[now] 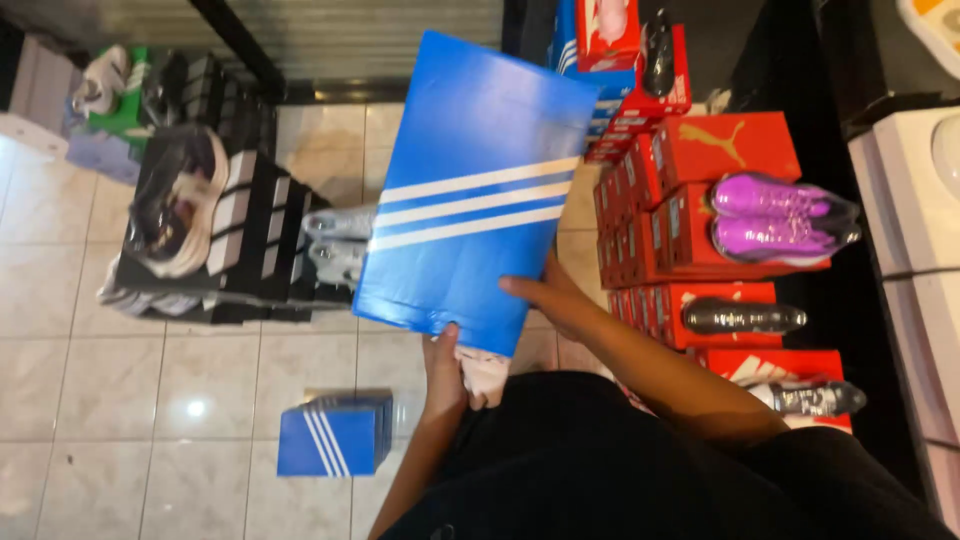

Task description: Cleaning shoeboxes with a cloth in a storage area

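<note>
Item in hand: large blue shoebox lid (475, 190), three white stripes across it, held up over the tiled floor (110, 380).
Left hand (445, 370): fingers closed on the lid's near edge, thumb on top.
Right hand (545, 300): clasps the lid's near right corner, fingers spread along the underside.
Progress: lid is lifted free of any box; nothing yet set down.
Smaller blue striped box (335, 435): on the floor below.
Red boxes (690, 200): stacked right, purple shoes (780, 215) on top.
Black boxes (250, 235): stacked left.

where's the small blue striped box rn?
Head view, lower left: the small blue striped box sits on the tiled floor, left of the person's left hand, below the black box stack.
</note>
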